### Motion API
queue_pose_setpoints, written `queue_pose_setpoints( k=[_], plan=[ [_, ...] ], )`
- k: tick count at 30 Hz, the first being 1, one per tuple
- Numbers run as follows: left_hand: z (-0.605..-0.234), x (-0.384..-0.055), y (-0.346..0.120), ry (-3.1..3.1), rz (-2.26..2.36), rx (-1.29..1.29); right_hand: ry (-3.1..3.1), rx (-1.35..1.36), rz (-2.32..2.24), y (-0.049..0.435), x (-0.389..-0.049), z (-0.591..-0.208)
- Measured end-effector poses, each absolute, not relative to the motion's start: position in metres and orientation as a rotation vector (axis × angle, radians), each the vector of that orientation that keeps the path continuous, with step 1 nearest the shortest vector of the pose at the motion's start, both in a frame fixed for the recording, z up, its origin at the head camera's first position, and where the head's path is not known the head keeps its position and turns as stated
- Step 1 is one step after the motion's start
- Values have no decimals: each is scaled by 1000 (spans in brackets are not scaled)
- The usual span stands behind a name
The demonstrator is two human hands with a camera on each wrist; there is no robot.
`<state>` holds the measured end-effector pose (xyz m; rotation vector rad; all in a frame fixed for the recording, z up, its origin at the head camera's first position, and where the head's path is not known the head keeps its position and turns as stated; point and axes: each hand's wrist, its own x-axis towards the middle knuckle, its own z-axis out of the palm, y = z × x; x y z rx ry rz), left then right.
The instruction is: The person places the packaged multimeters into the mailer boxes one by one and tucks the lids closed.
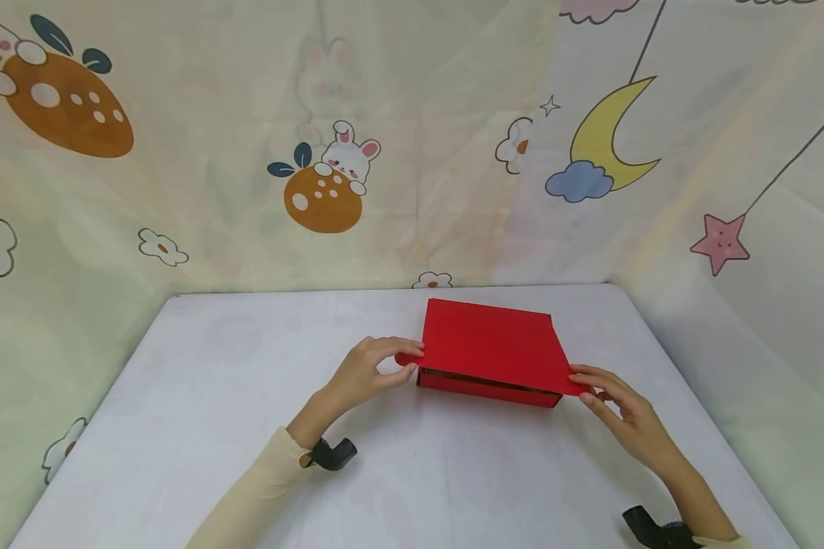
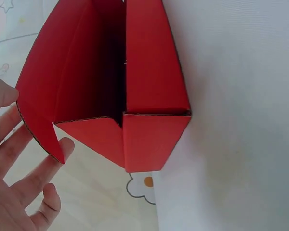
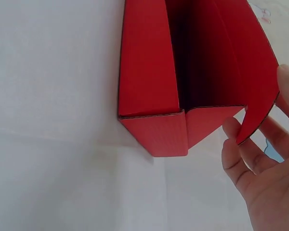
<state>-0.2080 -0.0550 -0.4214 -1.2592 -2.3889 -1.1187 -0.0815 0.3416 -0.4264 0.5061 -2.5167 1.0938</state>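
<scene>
A red cardboard box lies on the white table, its hinged lid slightly raised at the front so that a dark gap shows. My left hand pinches the flap at the lid's left front corner between thumb and fingers. At the right front corner, my right hand pinches the matching flap. Both wrist views show the lid's front flap tilted away from the box's front wall, with side tabs between them. The inside is in shadow, and its contents cannot be made out.
The white tabletop stretches around the box. Behind and beside it hangs a patterned cloth with bunnies, a moon and stars. Dark wrist mounts sit on both wrists.
</scene>
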Motion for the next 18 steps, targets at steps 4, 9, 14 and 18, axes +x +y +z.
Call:
queue_pose_setpoints(
  k=[4,9,14,18],
  plan=[
    [-425,-205,-57,-2420,-1114,-1259,-2516,507,1136,340,-78,-429],
    [-433,-203,-59,-2471,-1136,-1274,-2537,485,1147,340,-75,-435],
    [-442,-202,-61,-2488,-1148,-1310,-2537,531,1171,343,-74,-444],
    [-449,-201,-63,-2455,-1138,-1335,-2548,572,1193,344,-74,-452]
  ],
)
